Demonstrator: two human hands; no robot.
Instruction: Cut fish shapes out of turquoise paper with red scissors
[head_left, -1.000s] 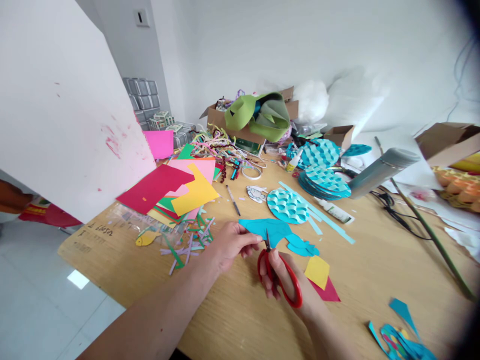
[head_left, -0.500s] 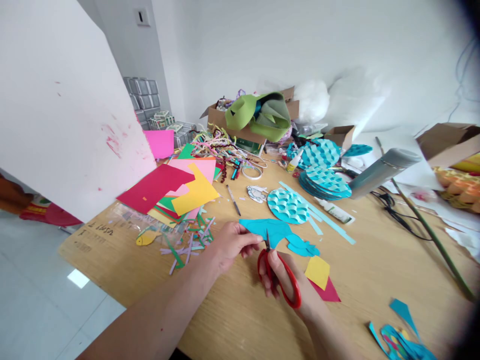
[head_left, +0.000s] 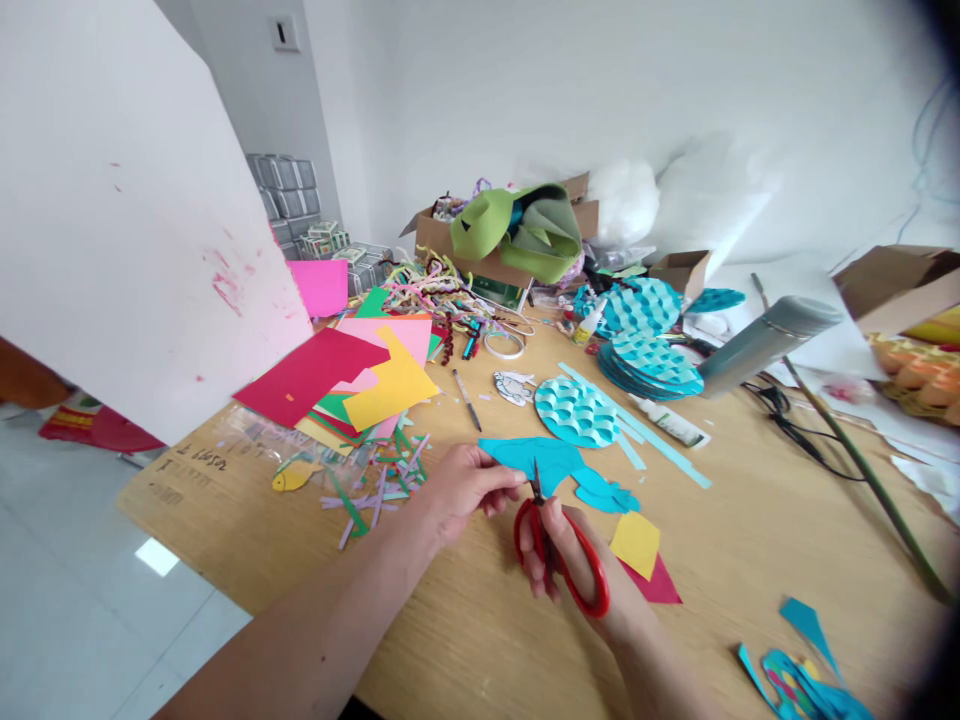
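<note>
Left hand (head_left: 466, 492): I note thumb and fingers pinching the near edge of the blue paper (head_left: 553, 458).
Right hand (head_left: 553, 552): gripping the red-handled scissors (head_left: 537, 490), pointed away from me.
Blue paper: over the counter (head_left: 465, 640), ahead of both hands; a blue cut-out (head_left: 604, 493) lies just to its right.
Step in hand: cutting, in my judgement.
Next move: I judge it calls for a steady left pinch, scissors clear of the thumb.

Red-handled scissors (head_left: 538, 494) (tips pointing away) overlap the blue paper (head_left: 556, 459).
</note>
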